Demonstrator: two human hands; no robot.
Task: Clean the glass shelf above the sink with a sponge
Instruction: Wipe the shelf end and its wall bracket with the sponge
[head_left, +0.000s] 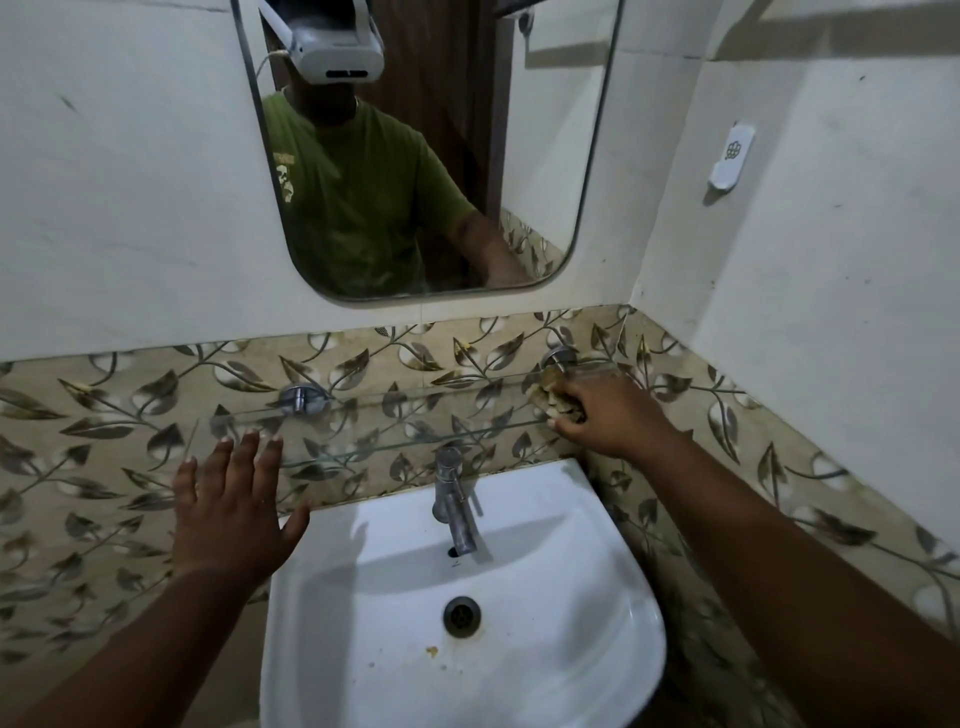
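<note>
Head view: right hand (608, 413) presses crumpled sponge (553, 402) on glass shelf (374, 431).

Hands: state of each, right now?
Left hand: open, fingers spread, holding nothing.
Right hand: closed on the sponge, at the right end of the glass shelf.

Worn yellowish-brown sponge (555, 401): mostly covered by right hand (605, 415); shape unclear. Clear glass shelf (363, 431): right end hidden behind that hand. Both forearms and white ceramic sink (597, 649) cut off at bottom edge.

Head view, down over sink (597, 649)
</note>
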